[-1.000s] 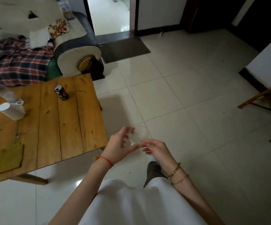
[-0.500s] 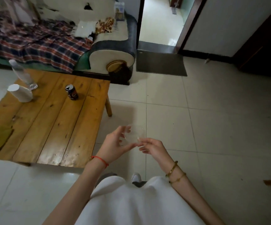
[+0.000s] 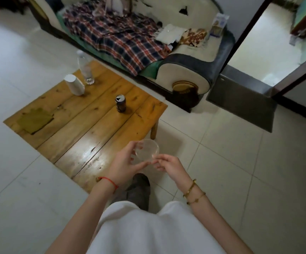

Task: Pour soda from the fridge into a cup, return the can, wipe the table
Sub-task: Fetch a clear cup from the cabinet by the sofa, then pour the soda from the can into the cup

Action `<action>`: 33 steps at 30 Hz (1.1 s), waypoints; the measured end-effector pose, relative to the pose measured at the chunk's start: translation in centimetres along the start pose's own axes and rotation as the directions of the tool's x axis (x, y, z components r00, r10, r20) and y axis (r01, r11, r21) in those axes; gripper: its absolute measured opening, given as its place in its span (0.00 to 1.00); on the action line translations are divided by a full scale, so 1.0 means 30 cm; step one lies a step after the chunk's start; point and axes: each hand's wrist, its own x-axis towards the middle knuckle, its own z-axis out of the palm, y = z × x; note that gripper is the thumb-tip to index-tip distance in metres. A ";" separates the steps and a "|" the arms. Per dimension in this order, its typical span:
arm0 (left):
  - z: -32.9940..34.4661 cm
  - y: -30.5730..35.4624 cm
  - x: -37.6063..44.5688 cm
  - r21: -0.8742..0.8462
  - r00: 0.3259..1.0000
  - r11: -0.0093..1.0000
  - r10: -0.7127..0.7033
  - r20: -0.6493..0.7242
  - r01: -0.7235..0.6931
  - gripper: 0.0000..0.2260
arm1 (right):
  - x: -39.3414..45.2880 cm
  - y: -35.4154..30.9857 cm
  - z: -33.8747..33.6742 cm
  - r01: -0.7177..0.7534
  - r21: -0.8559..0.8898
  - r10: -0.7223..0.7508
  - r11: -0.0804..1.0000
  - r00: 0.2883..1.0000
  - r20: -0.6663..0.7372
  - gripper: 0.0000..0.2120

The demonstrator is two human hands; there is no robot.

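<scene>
Both hands hold one clear plastic cup (image 3: 146, 150) just off the near corner of the wooden table (image 3: 78, 129). The left hand (image 3: 123, 163) curls round its left side, and the right hand (image 3: 168, 165) pinches its rim on the right. Beyond the grip, well apart, the opened soda can (image 3: 120, 103) stands upright on the table. Far to the left of it lies an olive cloth (image 3: 34, 121).

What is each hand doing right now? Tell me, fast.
Left hand: holds the clear plastic cup, fingers curled round its side.
Right hand: pinches the same cup at its near edge.
</scene>
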 end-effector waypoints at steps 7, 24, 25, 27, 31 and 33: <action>-0.140 -0.039 0.275 -0.077 0.948 0.984 -0.177 -0.263 0.162 0.27 | 0.392 -0.236 0.020 0.093 -0.228 -0.057 0.969 0.985 0.163 0.12; -0.328 -0.232 0.542 -0.264 0.644 0.843 -0.531 -0.550 0.470 0.32 | 1.067 -0.571 0.159 0.240 -0.515 -0.149 0.823 0.966 0.213 0.17; -0.320 -0.241 0.554 -0.281 0.622 0.831 -0.548 -0.560 0.480 0.31 | 1.105 -0.578 0.170 0.244 -0.529 -0.142 0.813 0.964 0.226 0.19; -0.301 -0.262 0.579 -0.315 0.572 0.807 -0.581 -0.580 0.500 0.31 | 1.185 -0.588 0.191 0.260 -0.570 -0.133 0.780 0.958 0.255 0.24; -0.253 -0.307 0.626 -0.389 0.492 0.770 -0.628 -0.603 0.506 0.30 | 1.334 -0.592 0.240 0.322 -0.675 -0.140 0.664 0.940 0.310 0.35; -0.229 -0.332 0.651 -0.402 0.462 0.760 -0.637 -0.617 0.511 0.30 | 1.404 -0.579 0.265 0.343 -0.715 -0.141 0.609 0.934 0.328 0.39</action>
